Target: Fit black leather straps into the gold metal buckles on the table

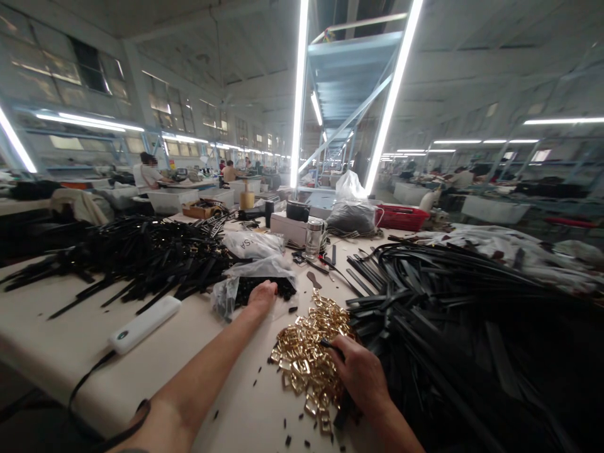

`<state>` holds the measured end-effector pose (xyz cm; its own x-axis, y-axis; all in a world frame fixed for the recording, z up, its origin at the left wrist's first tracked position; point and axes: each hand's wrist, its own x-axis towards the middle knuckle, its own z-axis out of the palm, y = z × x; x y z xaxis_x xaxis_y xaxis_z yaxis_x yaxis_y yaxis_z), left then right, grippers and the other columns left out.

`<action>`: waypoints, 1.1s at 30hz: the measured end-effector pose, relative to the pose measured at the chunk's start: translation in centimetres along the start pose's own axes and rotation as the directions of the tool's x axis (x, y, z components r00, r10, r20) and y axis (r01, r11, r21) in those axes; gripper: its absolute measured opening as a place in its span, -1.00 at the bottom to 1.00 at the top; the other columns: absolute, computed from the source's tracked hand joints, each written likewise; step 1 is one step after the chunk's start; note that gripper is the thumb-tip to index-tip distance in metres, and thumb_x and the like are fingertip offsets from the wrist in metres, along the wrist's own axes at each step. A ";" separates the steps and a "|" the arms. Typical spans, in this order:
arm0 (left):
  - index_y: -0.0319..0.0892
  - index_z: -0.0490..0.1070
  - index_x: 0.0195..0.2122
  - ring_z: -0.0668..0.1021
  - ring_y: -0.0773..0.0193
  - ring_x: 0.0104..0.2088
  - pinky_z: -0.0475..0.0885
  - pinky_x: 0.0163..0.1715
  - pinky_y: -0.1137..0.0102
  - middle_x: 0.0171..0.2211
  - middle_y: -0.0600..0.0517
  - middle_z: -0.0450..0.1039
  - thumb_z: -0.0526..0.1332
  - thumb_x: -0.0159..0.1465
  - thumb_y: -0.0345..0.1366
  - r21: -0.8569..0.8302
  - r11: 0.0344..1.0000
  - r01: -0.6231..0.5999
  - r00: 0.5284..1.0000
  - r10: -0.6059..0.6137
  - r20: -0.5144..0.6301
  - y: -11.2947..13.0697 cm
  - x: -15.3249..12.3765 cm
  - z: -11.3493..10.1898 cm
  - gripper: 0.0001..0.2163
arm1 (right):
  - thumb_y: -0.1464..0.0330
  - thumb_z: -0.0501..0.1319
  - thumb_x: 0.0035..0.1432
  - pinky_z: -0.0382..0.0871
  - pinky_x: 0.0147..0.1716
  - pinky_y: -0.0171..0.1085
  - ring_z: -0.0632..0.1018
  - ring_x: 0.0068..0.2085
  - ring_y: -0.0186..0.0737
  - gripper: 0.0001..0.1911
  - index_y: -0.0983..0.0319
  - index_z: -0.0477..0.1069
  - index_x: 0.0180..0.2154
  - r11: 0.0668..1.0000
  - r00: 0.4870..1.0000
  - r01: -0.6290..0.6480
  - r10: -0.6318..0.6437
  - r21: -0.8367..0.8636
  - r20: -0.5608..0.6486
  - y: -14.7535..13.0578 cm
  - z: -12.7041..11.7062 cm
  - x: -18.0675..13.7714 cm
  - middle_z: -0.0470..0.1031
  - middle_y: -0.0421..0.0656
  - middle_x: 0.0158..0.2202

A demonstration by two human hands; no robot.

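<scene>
Two hands at work on a pale table. The left hand lies palm down at the mouth of a clear bag of small black pieces; fingertips tucked under the plastic, so can't tell if clenched or loose. The right hand sits on the near edge of a heap of gold buckles, fingers closed on a black strap: short tip pokes out by the thumb, rest hidden under the palm. Stray black bits lie on the table near the heap. R of the buckles & touching them, a big pile of loose straps, cut off by the frame edge, too dark to count. L, well apart, a second strap pile w/ metal glints, detail unclear. White power bank w/ cable near the front edge. Bkgd: glass jar, red basket, other workers, blurred.
</scene>
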<state>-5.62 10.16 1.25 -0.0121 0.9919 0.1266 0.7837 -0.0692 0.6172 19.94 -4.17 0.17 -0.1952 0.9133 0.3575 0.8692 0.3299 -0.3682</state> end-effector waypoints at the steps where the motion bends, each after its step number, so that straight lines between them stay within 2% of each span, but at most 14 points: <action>1: -0.22 0.44 -0.47 0.49 0.12 -0.16 0.30 -0.08 0.30 -0.32 -0.07 0.47 0.21 0.06 -0.51 -0.054 0.998 0.012 1.000 -0.012 -0.002 0.2 -0.1 -0.1 -0.92 | 0.36 0.11 0.21 0.18 -0.42 -0.37 0.53 -0.37 -0.26 -0.87 0.16 0.41 -0.36 1.000 1.000 -0.002 0.002 0.001 0.000 0.0 0.0 0.0 0.51 -0.22 -0.37; 5: -0.23 0.42 -0.40 0.55 0.20 -0.32 0.42 -0.23 0.33 -0.43 -0.03 0.48 0.23 0.13 -0.41 -0.331 0.942 0.060 0.998 -0.046 0.050 1.7 -1.8 0.3 -0.98 | 0.35 0.10 0.21 0.17 -0.42 -0.38 0.53 -0.36 -0.26 -0.86 0.17 0.42 -0.36 1.000 0.999 0.001 0.000 0.020 -0.039 -0.2 -0.2 0.0 0.51 -0.21 -0.38; 6: -0.24 0.41 -0.37 0.56 0.24 -0.35 0.44 -0.27 0.36 -0.43 -0.02 0.49 0.21 0.18 -0.35 -0.389 0.919 0.067 0.996 -0.042 0.074 2.1 -2.7 0.7 -0.94 | 0.35 0.10 0.22 0.17 -0.41 -0.38 0.53 -0.35 -0.27 -0.86 0.17 0.42 -0.35 1.000 0.999 0.007 -0.005 0.030 -0.054 -0.3 -0.4 0.0 0.51 -0.20 -0.38; 8: -0.24 0.40 -0.33 0.58 0.31 -0.38 0.47 -0.33 0.44 -0.40 -0.03 0.51 0.18 0.24 -0.29 -0.563 0.819 0.107 0.989 -0.031 0.142 3.0 -4.7 1.7 -0.89 | 0.35 0.10 0.22 0.18 -0.39 -0.38 0.53 -0.34 -0.27 -0.85 0.17 0.43 -0.34 0.998 0.996 0.018 -0.013 0.055 -0.087 -0.5 -0.6 0.0 0.51 -0.19 -0.36; 9: -0.24 0.39 -0.33 0.58 0.34 -0.39 0.48 -0.34 0.48 -0.38 -0.02 0.51 0.20 0.23 -0.28 -0.683 0.713 0.156 0.981 -0.029 0.194 3.4 -5.8 2.3 -0.88 | 0.35 0.09 0.23 0.19 -0.38 -0.39 0.53 -0.33 -0.28 -0.85 0.17 0.43 -0.33 0.998 0.994 0.021 -0.014 0.066 -0.104 -0.6 -0.8 0.0 0.51 -0.19 -0.36; 11: -0.24 0.39 -0.35 0.57 0.40 -0.42 0.48 -0.37 0.55 -0.39 0.01 0.50 0.30 0.16 -0.32 -0.875 0.370 0.313 0.944 -0.017 0.330 4.1 -7.8 3.4 -0.87 | 0.35 0.09 0.24 0.20 -0.36 -0.39 0.52 -0.32 -0.29 -0.84 0.18 0.44 -0.31 0.996 0.990 0.028 -0.015 0.088 -0.141 -0.9 -1.0 0.0 0.51 -0.19 -0.35; 12: -0.25 0.39 -0.36 0.57 0.42 -0.44 0.48 -0.39 0.57 -0.40 0.02 0.50 0.34 0.11 -0.35 -0.902 0.190 0.387 0.919 0.001 0.395 4.4 -8.6 3.9 -0.85 | 0.35 0.08 0.25 0.20 -0.35 -0.40 0.52 -0.32 -0.29 -0.83 0.18 0.44 -0.30 0.995 0.987 0.030 -0.015 0.094 -0.161 -0.9 -1.0 -0.1 0.51 -0.19 -0.35; 13: -0.26 0.39 -0.36 0.56 0.43 -0.46 0.48 -0.40 0.59 -0.41 0.03 0.50 0.37 0.08 -0.38 -0.895 0.057 0.443 0.895 0.021 0.445 4.7 -9.2 4.3 -0.83 | 0.35 0.08 0.25 0.20 -0.35 -0.40 0.52 -0.32 -0.30 -0.83 0.18 0.44 -0.30 0.995 0.984 0.033 -0.015 0.099 -0.180 -1.0 -1.0 -0.1 0.51 -0.18 -0.35; 14: -0.26 0.40 -0.37 0.56 0.44 -0.47 0.48 -0.42 0.60 -0.41 0.04 0.50 0.39 0.06 -0.39 -0.880 -0.007 0.476 0.879 0.038 0.475 4.9 -9.7 4.6 -0.82 | 0.35 0.08 0.25 0.20 -0.35 -0.41 0.52 -0.33 -0.30 -0.83 0.19 0.44 -0.30 0.994 0.980 0.037 -0.016 0.102 -0.196 -1.0 -1.0 -0.1 0.51 -0.18 -0.35; 16: -0.27 0.40 -0.39 0.55 0.44 -0.48 0.48 -0.43 0.60 -0.42 0.05 0.50 0.39 0.04 -0.42 -0.864 -0.043 0.502 0.864 0.059 0.499 5.4 -10.2 5.0 -0.82 | 0.35 0.08 0.25 0.21 -0.34 -0.41 0.52 -0.33 -0.31 -0.83 0.19 0.44 -0.29 0.993 0.975 0.043 -0.019 0.106 -0.221 -1.0 -1.0 -0.1 0.51 -0.18 -0.35; 21: -0.28 0.42 -0.41 0.55 0.44 -0.49 0.45 -0.49 0.62 -0.44 0.04 0.50 0.40 0.02 -0.43 -0.848 -0.042 0.528 0.848 0.073 0.525 6.2 -10.5 5.1 -0.82 | 0.35 0.09 0.25 0.20 -0.35 -0.42 0.51 -0.35 -0.32 -0.83 0.19 0.45 -0.29 0.992 0.973 0.059 -0.033 0.108 -0.228 -1.1 -0.7 -0.1 0.50 -0.19 -0.36; 28: -0.28 0.44 -0.39 0.55 0.41 -0.46 0.45 -0.45 0.57 -0.40 0.00 0.52 0.41 0.01 -0.39 -0.856 -0.047 0.514 0.856 0.087 0.510 6.3 -10.9 5.6 -0.81 | 0.35 0.09 0.26 0.18 -0.38 -0.42 0.50 -0.38 -0.32 -0.82 0.19 0.45 -0.32 0.993 0.978 0.059 -0.038 0.098 -0.206 -1.5 -0.7 0.0 0.49 -0.20 -0.39; 30: -0.26 0.46 -0.32 0.55 0.40 -0.45 0.44 -0.44 0.56 -0.36 -0.01 0.53 0.42 0.00 -0.38 -0.859 -0.030 0.511 0.858 0.080 0.508 6.2 -10.9 5.6 -0.77 | 0.34 0.09 0.26 0.18 -0.39 -0.41 0.50 -0.39 -0.33 -0.81 0.18 0.46 -0.32 0.994 0.977 0.068 -0.050 0.086 -0.205 -1.5 -0.8 -0.1 0.49 -0.20 -0.40; 33: -0.25 0.48 -0.27 0.56 0.37 -0.42 0.44 -0.38 0.53 -0.33 -0.04 0.55 0.44 -0.02 -0.37 -0.865 0.052 0.498 0.861 0.083 0.501 6.0 -10.8 5.3 -0.72 | 0.32 0.09 0.27 0.17 -0.41 -0.41 0.50 -0.40 -0.33 -0.80 0.18 0.47 -0.31 0.993 0.975 0.094 -0.078 0.071 -0.206 -1.4 -0.9 -0.1 0.49 -0.20 -0.41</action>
<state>2.50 -0.41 -0.52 0.3660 0.9021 -0.2287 -0.5027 0.3985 0.7672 19.20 -4.95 1.46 -0.1646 0.8159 0.5543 0.8124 0.4308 -0.3929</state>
